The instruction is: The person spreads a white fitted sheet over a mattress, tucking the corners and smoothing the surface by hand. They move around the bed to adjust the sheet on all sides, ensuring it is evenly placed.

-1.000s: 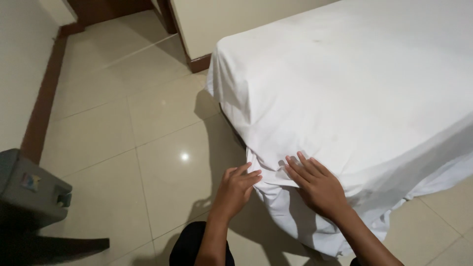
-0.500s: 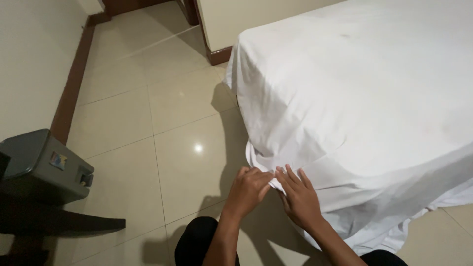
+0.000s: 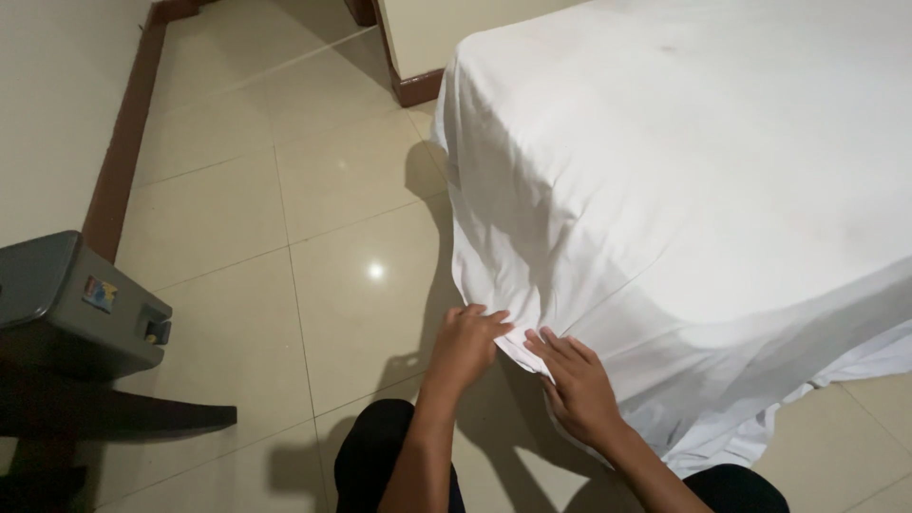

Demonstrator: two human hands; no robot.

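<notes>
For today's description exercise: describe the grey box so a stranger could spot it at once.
Start at the big white-sheeted bed, then cross the cream tiled floor to the far left edge. The grey box sits on a dark wooden stand, the only grey, hard-edged thing there.

Bed [image 3: 722, 171] fills right half of view, sheet [image 3: 665, 285] draped over it, hanging down over near corner to floor [image 3: 237, 209]. Left hand [image 3: 467, 344] at sheet's hanging edge, low at corner; right hand [image 3: 578, 388] just beside it to right, flat on cloth. Knees below hands, near bottom edge. Box-shaped device [image 3: 76, 304] far left, on low stand [image 3: 104, 418], well apart from bed. Baseboard [image 3: 123, 142] runs along left wall behind device. Wall corner behind bed head, possibly touching bed.
</notes>
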